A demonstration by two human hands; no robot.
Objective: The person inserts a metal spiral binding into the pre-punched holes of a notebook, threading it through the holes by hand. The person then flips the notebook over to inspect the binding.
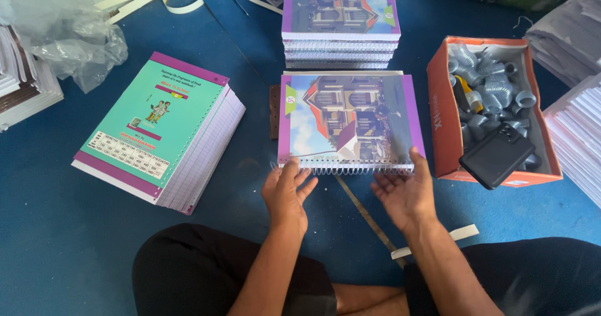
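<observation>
Seated on the blue floor (56,241), I square a notebook (348,120) before me, its wire spiral (341,169) facing my knees. My left hand (287,194) rests spread fingers on the coil; my right hand (404,194), open, touches the near corner. Seating the spiral seems underway; next calls for even pressure along it.

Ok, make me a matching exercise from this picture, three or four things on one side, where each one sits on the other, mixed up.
Things:
1. black phone
2. teal-covered stack
3. left hand
4. crumpled plastic bag

Places:
A. top left corner of the blue floor
B. on the orange box's near rim
C. left of the house-cover notebook
D. at that notebook's wire spiral

Pairs: 1-B, 2-C, 3-D, 4-A
</observation>
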